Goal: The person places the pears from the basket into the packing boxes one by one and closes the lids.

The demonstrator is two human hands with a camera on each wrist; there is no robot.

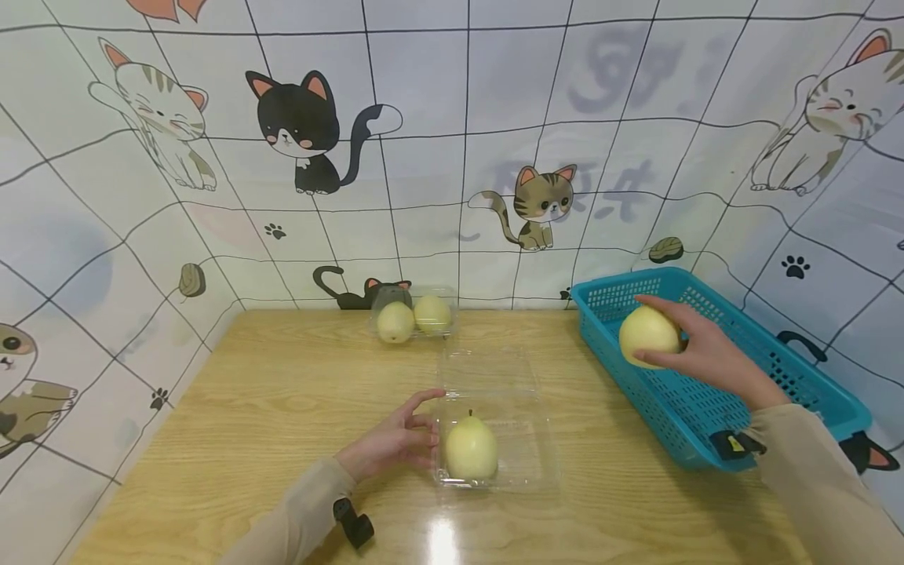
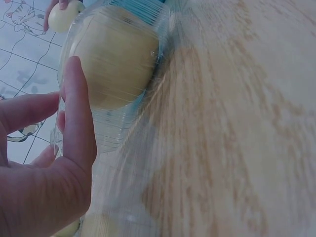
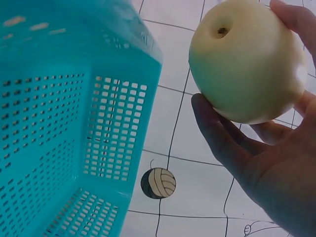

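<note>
My right hand (image 1: pixel 695 345) grips a pale yellow pear (image 1: pixel 646 336) above the blue basket (image 1: pixel 621 384); the right wrist view shows thumb and fingers round that pear (image 3: pixel 247 59), its dimpled end facing the camera. On the table, a clear plastic box (image 1: pixel 526 451) stands with its lid (image 1: pixel 487 370) folded back. One pear (image 1: pixel 472 449) sits in the left half of this box, stem up. My left hand (image 1: pixel 395 439) rests against the box's left side, fingers loosely bent; in the left wrist view its fingertips touch the clear wall (image 2: pixel 111 126).
Behind, near the wall, another clear box (image 1: pixel 452 306) holds two pears (image 1: pixel 413 318). The wooden table (image 1: pixel 297 392) meets a cat-patterned wall covering (image 1: pixel 424 173) at the back and sides. The basket stands along the right side, its black handle (image 1: pixel 803 344) at the outer rim.
</note>
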